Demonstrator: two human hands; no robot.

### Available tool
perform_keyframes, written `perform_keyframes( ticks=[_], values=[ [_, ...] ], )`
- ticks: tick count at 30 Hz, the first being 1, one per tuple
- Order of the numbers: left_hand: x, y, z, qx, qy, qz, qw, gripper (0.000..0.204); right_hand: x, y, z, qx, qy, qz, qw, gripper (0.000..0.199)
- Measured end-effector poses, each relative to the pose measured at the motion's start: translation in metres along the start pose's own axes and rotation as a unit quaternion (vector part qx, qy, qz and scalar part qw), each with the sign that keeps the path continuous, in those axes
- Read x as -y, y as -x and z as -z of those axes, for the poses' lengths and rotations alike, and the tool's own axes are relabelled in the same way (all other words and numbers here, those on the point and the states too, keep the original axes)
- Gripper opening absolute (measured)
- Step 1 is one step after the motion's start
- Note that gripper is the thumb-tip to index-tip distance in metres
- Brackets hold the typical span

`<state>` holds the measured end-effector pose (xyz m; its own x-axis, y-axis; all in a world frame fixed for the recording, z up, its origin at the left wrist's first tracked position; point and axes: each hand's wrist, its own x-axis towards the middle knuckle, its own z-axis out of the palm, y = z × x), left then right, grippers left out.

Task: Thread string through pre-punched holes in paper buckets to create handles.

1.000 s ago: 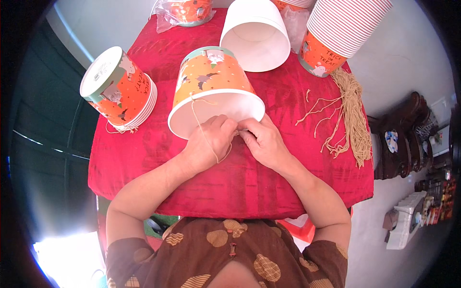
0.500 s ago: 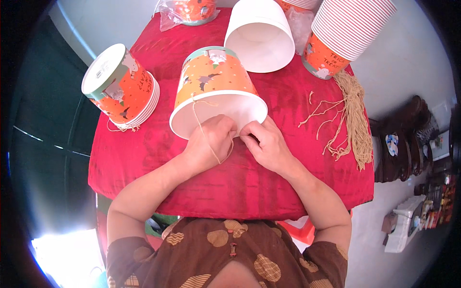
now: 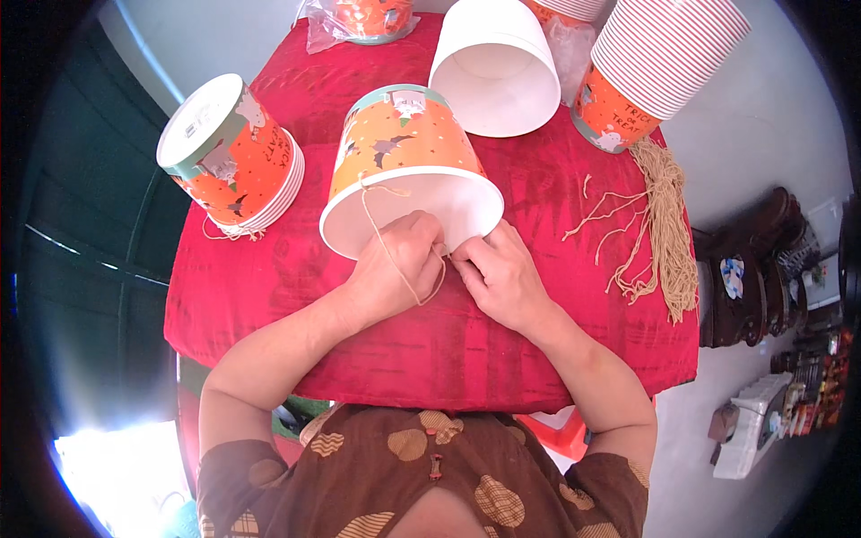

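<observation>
An orange Halloween paper bucket (image 3: 430, 148) lies tipped with its white mouth towards me. Tan twine (image 3: 384, 235) is tied at the left of its rim and loops over my left hand (image 3: 395, 262) to the near rim. My left hand reaches into the mouth, its fingers closed on the twine. Against the outside of the near rim, my right hand (image 3: 502, 276) pinches at the twine's end, thumb and forefinger together. The fingertips of both hands are partly hidden.
Inverted stacked buckets (image 3: 224, 157) stand at left on the red cloth (image 3: 359, 363). A white-lined bucket (image 3: 498, 81) lies behind. At right are a tall bucket stack (image 3: 659, 67) and a bundle of cut twine (image 3: 668, 229). A plastic-wrapped bucket (image 3: 372, 18) is at the back.
The right hand's fingers have shifted slightly at the near rim, and the twine loop beside my left hand sits a little wider. The bucket stays tipped towards me.
</observation>
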<state>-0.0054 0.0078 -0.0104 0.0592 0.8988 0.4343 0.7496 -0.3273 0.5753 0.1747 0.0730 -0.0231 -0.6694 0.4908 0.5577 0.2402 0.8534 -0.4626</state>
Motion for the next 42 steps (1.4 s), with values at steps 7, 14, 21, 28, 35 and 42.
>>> perform_keyframes(
  ticks=[7,14,21,28,35,42],
  values=[
    [0.004,-0.002,-0.003,-0.021,0.007,0.004,1.000,0.009,0.003,0.000,0.001,0.004,0.023,0.028,0.999,0.013],
    [0.008,-0.003,-0.005,-0.032,0.004,0.017,0.999,0.007,0.008,-0.003,0.003,0.017,0.045,0.026,0.998,0.014],
    [0.007,-0.005,-0.006,-0.035,-0.012,0.026,0.999,0.007,0.007,-0.001,0.002,0.025,0.062,0.026,0.997,0.017],
    [0.010,-0.007,-0.009,-0.039,-0.027,0.033,0.998,0.005,0.008,-0.003,0.002,0.024,0.070,0.032,0.997,0.016],
    [0.008,-0.006,0.000,-0.017,0.036,0.046,0.998,0.008,0.007,0.000,0.002,0.019,0.076,0.029,0.997,0.016],
    [0.008,-0.007,0.011,0.074,0.146,-0.004,0.987,0.011,0.006,0.000,0.004,0.017,0.069,0.032,0.997,0.016]
  ],
)
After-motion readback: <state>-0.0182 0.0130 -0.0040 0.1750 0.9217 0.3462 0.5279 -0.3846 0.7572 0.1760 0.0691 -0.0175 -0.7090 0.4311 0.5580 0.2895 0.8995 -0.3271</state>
